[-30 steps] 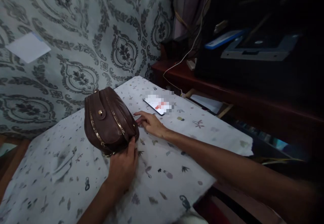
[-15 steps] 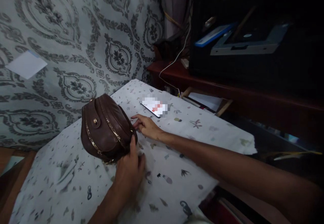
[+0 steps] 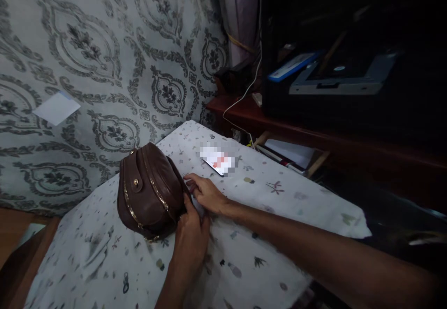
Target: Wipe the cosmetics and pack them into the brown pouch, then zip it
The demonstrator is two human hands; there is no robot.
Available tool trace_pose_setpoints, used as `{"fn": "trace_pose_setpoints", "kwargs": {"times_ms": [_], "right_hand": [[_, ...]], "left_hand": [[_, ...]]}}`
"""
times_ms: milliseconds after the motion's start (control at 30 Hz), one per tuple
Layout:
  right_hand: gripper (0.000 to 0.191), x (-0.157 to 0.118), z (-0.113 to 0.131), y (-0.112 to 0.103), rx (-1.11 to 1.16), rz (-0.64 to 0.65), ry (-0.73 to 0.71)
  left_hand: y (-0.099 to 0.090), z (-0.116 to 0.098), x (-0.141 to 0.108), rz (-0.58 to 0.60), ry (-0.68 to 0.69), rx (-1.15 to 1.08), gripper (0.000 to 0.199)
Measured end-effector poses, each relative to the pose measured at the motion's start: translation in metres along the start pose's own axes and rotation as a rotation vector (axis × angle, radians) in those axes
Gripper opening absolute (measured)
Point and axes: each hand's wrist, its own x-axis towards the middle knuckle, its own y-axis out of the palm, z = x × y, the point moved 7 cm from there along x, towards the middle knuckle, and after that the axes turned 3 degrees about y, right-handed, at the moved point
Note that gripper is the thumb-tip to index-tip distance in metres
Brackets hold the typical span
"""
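A brown leather handbag (image 3: 152, 190) with gold zips and a gold snap on its strap rests on the patterned white tablecloth (image 3: 244, 248). At its near right side, my left hand (image 3: 191, 227) grips the bag's edge, its index finger pointing up along the leather. Just beyond, the bent fingers of my right hand (image 3: 208, 193) hold the far part of the same side. Both hands are close together, and the bag's right face is partly hidden from me. Behind my right hand lies a phone (image 3: 218, 160) with a lit, blurred screen.
A patterned curtain (image 3: 115, 81) with a white paper (image 3: 57, 108) on it hangs at the back left. A white cable (image 3: 240, 97) runs over the dark red furniture. An open drawer (image 3: 317, 162) holds papers, beside a dark cabinet (image 3: 349, 113).
The view has shifted, so everything sits slightly lower and to the right. My left hand has moved up along the bag's right side, closer to my right hand.
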Motion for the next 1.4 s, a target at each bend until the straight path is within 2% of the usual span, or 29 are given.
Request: {"fn": "trace_pose_setpoints", "kwargs": {"times_ms": [200, 300, 367, 433, 500, 567, 600, 633, 667, 700, 767, 800, 900, 1000, 1133, 1200, 1300, 1400], "right_hand": [[0.053, -0.003, 0.001, 0.002, -0.056, 0.046, -0.039], [0.049, -0.006, 0.002, 0.003, -0.095, 0.049, -0.056], [0.045, -0.008, 0.003, 0.003, -0.107, 0.055, -0.07], [0.041, -0.01, 0.006, 0.003, -0.104, 0.066, -0.078], [0.042, -0.01, 0.01, 0.005, -0.096, 0.079, -0.08], [0.051, -0.01, 0.013, 0.009, -0.059, 0.088, -0.05], [0.056, -0.01, 0.013, 0.011, -0.018, 0.091, -0.016], [0.061, -0.01, 0.013, 0.015, 0.027, 0.093, 0.022], [0.065, -0.01, 0.012, 0.018, 0.072, 0.095, 0.059], [0.069, -0.009, 0.012, 0.022, 0.111, 0.096, 0.089], [0.077, -0.009, 0.015, 0.028, 0.147, 0.098, 0.111], [0.08, -0.008, 0.018, 0.03, 0.151, 0.1, 0.106], [0.084, -0.006, 0.029, 0.03, 0.173, 0.098, 0.074], [0.079, -0.005, 0.038, 0.025, 0.209, 0.101, 0.027], [0.077, -0.003, 0.037, 0.022, 0.235, 0.127, 0.019], [0.073, -0.004, 0.034, 0.021, 0.172, 0.132, -0.003], [0.067, -0.007, 0.028, 0.01, -0.012, 0.093, -0.035], [0.062, -0.015, 0.019, -0.022, -0.158, -0.025, -0.019]], "left_hand": [[-0.001, 0.001, 0.013, -0.004, -0.036, -0.136, 0.067], [-0.002, 0.0, 0.001, -0.034, 0.022, -0.135, 0.072], [-0.008, 0.002, -0.014, -0.1, 0.103, -0.139, 0.067], [-0.023, 0.009, -0.033, -0.244, 0.199, -0.14, 0.05], [-0.047, 0.027, -0.053, -0.476, 0.234, -0.128, 0.033], [-0.073, 0.059, -0.069, -0.743, 0.147, -0.143, 0.028], [-0.082, 0.076, -0.075, -0.846, 0.074, -0.183, 0.034], [-0.088, 0.093, -0.076, -0.888, 0.008, -0.257, 0.045], [-0.089, 0.105, -0.071, -0.859, -0.021, -0.349, 0.054], [-0.087, 0.113, -0.063, -0.779, -0.033, -0.436, 0.058], [-0.08, 0.115, -0.047, -0.6, -0.008, -0.543, 0.056], [-0.077, 0.112, -0.042, -0.548, 0.004, -0.56, 0.053], [-0.078, 0.1, -0.037, -0.56, 0.038, -0.577, 0.052], [-0.076, 0.091, -0.037, -0.578, 0.035, -0.659, 0.055], [-0.069, 0.088, -0.037, -0.597, 0.004, -0.703, 0.059], [-0.067, 0.088, -0.038, -0.602, 0.007, -0.69, 0.059], [-0.065, 0.094, -0.043, -0.559, 0.01, -0.7, 0.059], [-0.063, 0.116, -0.058, -0.521, -0.056, -0.749, 0.061]]}}
